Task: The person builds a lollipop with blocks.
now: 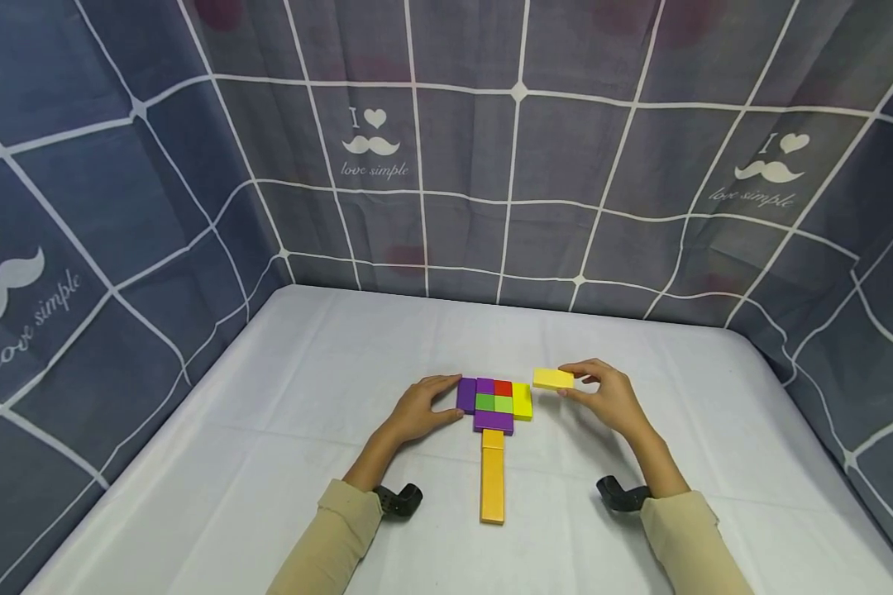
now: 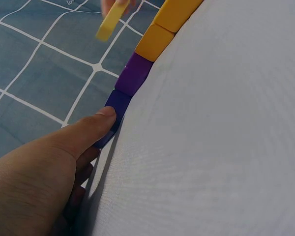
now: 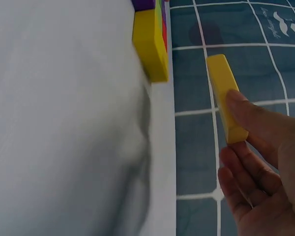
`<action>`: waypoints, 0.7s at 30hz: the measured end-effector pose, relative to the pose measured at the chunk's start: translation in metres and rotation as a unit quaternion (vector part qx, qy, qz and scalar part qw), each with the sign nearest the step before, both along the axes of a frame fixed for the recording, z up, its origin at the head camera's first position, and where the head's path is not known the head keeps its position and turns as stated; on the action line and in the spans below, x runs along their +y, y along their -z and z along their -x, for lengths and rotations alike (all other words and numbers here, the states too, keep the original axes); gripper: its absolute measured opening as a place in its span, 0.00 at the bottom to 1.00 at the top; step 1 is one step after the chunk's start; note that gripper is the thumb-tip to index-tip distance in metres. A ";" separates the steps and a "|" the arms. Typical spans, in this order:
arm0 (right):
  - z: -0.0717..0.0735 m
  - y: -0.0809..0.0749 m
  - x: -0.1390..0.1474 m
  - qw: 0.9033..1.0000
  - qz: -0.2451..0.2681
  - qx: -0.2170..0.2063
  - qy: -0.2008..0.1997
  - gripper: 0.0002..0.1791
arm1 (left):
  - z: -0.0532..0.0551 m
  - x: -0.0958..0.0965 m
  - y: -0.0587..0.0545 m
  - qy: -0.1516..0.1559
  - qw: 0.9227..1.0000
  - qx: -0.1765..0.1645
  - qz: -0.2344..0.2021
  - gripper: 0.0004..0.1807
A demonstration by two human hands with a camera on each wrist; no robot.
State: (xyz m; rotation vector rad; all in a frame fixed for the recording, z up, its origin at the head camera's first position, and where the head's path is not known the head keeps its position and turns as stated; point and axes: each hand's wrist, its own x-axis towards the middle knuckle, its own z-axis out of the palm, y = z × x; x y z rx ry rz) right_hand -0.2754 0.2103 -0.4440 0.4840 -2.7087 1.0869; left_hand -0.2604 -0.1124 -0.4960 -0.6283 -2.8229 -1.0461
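Flat coloured blocks lie together on the white cloth in the middle of the head view. Red (image 1: 503, 387), green and purple pieces make up the centre. A dark purple block (image 1: 466, 396) forms the left side, its near and far ends between the thumb and fingers of my left hand (image 1: 419, 408). On the right side lies an upright-running yellow block (image 1: 522, 402). My right hand (image 1: 606, 398) pinches another yellow block (image 3: 225, 98) by its right end, raised above the cloth and apart from the group. Below the centre, a purple block (image 1: 494, 421) meets an orange column (image 1: 493, 483).
A white cloth (image 1: 268, 496) covers the table. Dark grid-patterned curtains (image 1: 461, 140) stand behind it and along both sides. Black wrist-worn devices (image 1: 399, 501) sit at both cuffs, close over the cloth.
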 end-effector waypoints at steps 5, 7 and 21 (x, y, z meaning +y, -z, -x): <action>0.019 0.000 -0.025 1.000 0.012 -0.010 0.006 0.20 | 0.000 -0.001 0.000 0.002 1.000 -0.002 0.001 0.35; 0.027 0.003 -0.033 1.000 0.007 -0.020 0.000 0.20 | 0.001 -0.001 0.000 0.003 1.000 -0.001 0.002 0.35; 0.048 0.021 -0.062 0.998 -0.015 -0.051 -0.040 0.18 | 0.001 -0.001 0.001 0.003 1.000 0.003 0.006 0.35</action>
